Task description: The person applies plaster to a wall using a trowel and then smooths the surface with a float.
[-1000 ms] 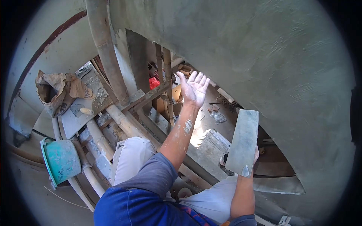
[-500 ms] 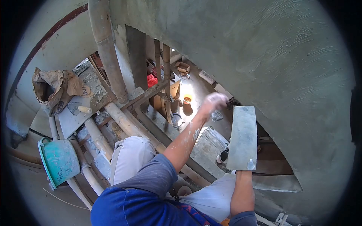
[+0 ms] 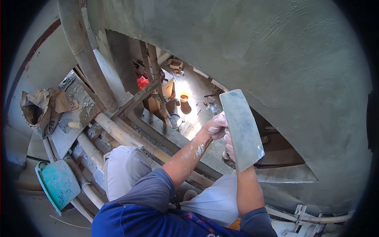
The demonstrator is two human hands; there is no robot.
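A flat rectangular plastering float is tilted in front of me, its grey face toward the camera. My right hand is closed round it from behind; most of that hand is hidden by the board. My left hand, spotted with pale plaster, meets the float's left edge with curled fingers. What those fingers hold, if anything, is hidden. Fresh grey plaster covers the sloping wall to the right of the float.
Bamboo poles cross beneath me. To the left are a teal bucket, a torn paper sack and a mortar-covered board. Far below, through the opening, an orange bucket stands on the sunlit floor.
My left hand, blurred beyond the float's top before, has come down to its left edge. The float has tilted and moved up and left. The whole view has shifted slightly.
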